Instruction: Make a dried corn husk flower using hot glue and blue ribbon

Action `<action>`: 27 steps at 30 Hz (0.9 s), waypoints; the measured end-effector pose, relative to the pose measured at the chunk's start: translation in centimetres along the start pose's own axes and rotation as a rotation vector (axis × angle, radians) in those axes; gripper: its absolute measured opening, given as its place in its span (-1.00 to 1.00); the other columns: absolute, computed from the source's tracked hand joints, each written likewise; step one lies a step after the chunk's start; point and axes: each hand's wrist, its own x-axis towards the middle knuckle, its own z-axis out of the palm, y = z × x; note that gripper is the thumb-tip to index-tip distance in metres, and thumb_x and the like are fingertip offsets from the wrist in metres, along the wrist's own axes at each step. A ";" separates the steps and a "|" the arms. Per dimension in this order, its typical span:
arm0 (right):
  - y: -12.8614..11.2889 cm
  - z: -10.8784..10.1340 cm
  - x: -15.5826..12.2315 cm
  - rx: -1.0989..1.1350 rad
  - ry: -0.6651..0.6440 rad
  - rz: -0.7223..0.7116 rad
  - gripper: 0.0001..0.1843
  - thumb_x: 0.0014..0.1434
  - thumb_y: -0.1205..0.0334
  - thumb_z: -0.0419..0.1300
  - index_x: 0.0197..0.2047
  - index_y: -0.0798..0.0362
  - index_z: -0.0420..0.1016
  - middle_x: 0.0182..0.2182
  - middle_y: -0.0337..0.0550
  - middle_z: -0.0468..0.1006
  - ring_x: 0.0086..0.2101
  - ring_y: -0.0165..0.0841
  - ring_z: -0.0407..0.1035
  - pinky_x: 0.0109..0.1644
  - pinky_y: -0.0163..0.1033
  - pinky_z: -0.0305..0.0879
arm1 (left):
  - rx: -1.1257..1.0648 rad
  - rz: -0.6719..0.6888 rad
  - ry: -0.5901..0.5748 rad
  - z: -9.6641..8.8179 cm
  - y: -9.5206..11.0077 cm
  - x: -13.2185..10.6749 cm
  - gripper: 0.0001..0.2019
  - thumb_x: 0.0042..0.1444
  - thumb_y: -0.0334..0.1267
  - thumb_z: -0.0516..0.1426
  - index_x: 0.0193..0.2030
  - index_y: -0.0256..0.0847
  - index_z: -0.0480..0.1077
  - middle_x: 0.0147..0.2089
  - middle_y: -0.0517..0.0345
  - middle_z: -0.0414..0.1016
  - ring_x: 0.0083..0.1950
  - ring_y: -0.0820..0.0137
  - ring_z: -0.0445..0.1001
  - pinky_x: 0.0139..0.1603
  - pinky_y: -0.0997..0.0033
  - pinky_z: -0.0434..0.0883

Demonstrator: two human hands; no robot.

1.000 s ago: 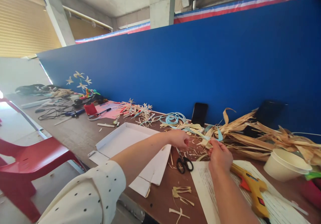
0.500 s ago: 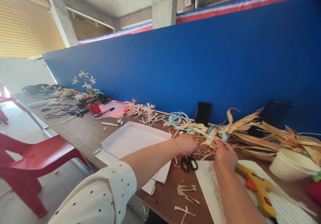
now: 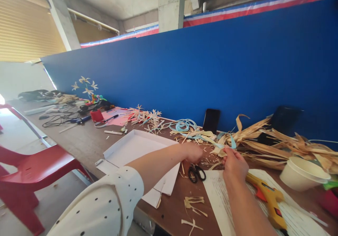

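My left hand [image 3: 194, 152] is slightly blurred and curled like a fist, low over pale scraps behind the scissors [image 3: 196, 173]; what is in its fingers is hidden. To its right, my right hand [image 3: 235, 162] is closed in a pinch, its fingertips at a pale strip of dried husk [image 3: 219, 150]. I cannot make out whether it grips that strip or something smaller. A light blue ribbon end [image 3: 233, 142] shows just behind these fingers. Under my right forearm lies a printed sheet [image 3: 215, 188], with a yellow glue gun [image 3: 269, 197] on it.
An open white box [image 3: 142, 144] sits under my left forearm. Dried corn husks [image 3: 280, 141], a phone [image 3: 211, 120] and coiled blue ribbon [image 3: 183, 125] line the blue partition [image 3: 237, 60]. A cream bowl [image 3: 303, 174] stands right; a red chair [image 3: 39, 169], left.
The view has shifted slightly, so the table items sit a little farther left. My left hand has moved slightly and is more blurred; my right hand keeps its pinch by the husk.
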 end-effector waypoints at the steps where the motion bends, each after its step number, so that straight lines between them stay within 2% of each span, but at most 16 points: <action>1: 0.0 0.0 0.0 0.004 -0.011 -0.002 -0.71 -0.24 0.11 0.33 -0.47 0.12 0.45 -0.77 -0.39 0.25 -0.73 -0.56 0.02 -0.73 -0.42 -0.06 | -0.049 -0.021 0.016 0.2 -0.5 -0.4 -0.78 -0.02 -0.24 0.09 -0.31 -0.27 0.51 -0.27 -0.08 0.53 -0.28 0.26 0.46 -0.37 0.41 0.33; 5: 0.2 0.0 0.0 -0.005 -0.024 -0.019 -0.70 -0.24 0.10 0.33 -0.44 0.13 0.46 -0.76 -0.39 0.25 -0.73 -0.56 0.01 -0.73 -0.42 -0.09 | -0.294 -0.114 0.073 1.1 -2.3 -1.7 -0.78 -0.03 -0.20 0.10 -0.26 -0.17 0.49 -0.29 0.12 0.54 -0.33 0.41 0.44 -0.40 0.53 0.28; 8: 0.3 0.0 0.0 -0.023 -0.022 -0.028 -0.68 -0.22 0.07 0.32 -0.44 0.14 0.46 -0.76 -0.38 0.25 -0.73 -0.56 0.00 -0.73 -0.41 -0.11 | -0.404 -0.180 0.096 1.2 -2.7 -2.1 -0.77 -0.04 -0.21 0.11 -0.23 -0.16 0.48 -0.26 0.19 0.53 -0.32 0.45 0.43 -0.38 0.57 0.27; 10: 0.4 0.0 0.0 -0.025 -0.022 -0.023 -0.68 -0.23 0.08 0.32 -0.45 0.13 0.46 -0.76 -0.38 0.25 -0.73 -0.55 0.02 -0.73 -0.40 -0.10 | -0.384 -0.174 0.107 1.0 -2.3 -2.0 -0.76 -0.04 -0.27 0.12 -0.20 -0.13 0.48 -0.22 0.20 0.53 -0.28 0.45 0.43 -0.34 0.57 0.28; 13: 0.3 -0.1 0.0 -0.013 -0.013 -0.018 -0.71 -0.23 0.11 0.33 -0.45 0.12 0.46 -0.77 -0.39 0.24 -0.73 -0.54 0.02 -0.72 -0.40 -0.11 | -0.263 -0.093 0.109 0.5 -0.7 -1.3 -0.74 -0.04 -0.35 0.11 -0.19 -0.07 0.49 -0.18 0.17 0.53 -0.22 0.41 0.44 -0.29 0.54 0.29; 16: 0.1 -0.1 -0.1 -0.017 -0.007 -0.011 -0.72 -0.22 0.10 0.32 -0.46 0.11 0.46 -0.78 -0.39 0.23 -0.73 -0.54 0.01 -0.71 -0.39 -0.11 | -0.126 -0.089 0.108 0.4 1.2 -0.5 -0.83 -0.05 -0.32 0.13 -0.29 -0.19 0.51 -0.28 0.01 0.54 -0.27 0.33 0.46 -0.30 0.46 0.33; 19: 0.1 -0.1 -0.2 -0.038 -0.003 -0.009 -0.72 -0.23 0.10 0.33 -0.47 0.12 0.45 -0.78 -0.39 0.23 -0.72 -0.53 0.03 -0.70 -0.38 -0.07 | -0.069 -0.091 0.129 0.6 2.5 0.3 -0.85 -0.07 -0.39 0.15 -0.33 -0.29 0.50 -0.34 -0.12 0.53 -0.31 0.28 0.48 -0.32 0.42 0.35; 23: 0.1 -0.1 -0.1 -0.034 -0.013 -0.017 -0.70 -0.23 0.10 0.32 -0.44 0.13 0.46 -0.76 -0.38 0.26 -0.72 -0.54 0.03 -0.70 -0.39 -0.07 | -0.050 -0.063 0.141 0.5 3.2 1.1 -0.84 -0.08 -0.41 0.14 -0.32 -0.33 0.49 -0.37 -0.17 0.52 -0.33 0.21 0.49 -0.35 0.36 0.36; 27: 0.2 -0.2 -0.1 -0.051 -0.028 0.009 -0.68 -0.24 0.09 0.33 -0.43 0.13 0.47 -0.76 -0.38 0.26 -0.72 -0.54 0.04 -0.71 -0.41 -0.08 | -0.016 -0.013 0.048 -0.3 3.4 2.1 -0.84 -0.11 -0.42 0.14 -0.34 -0.31 0.50 -0.41 -0.11 0.53 -0.33 0.23 0.48 -0.31 0.34 0.36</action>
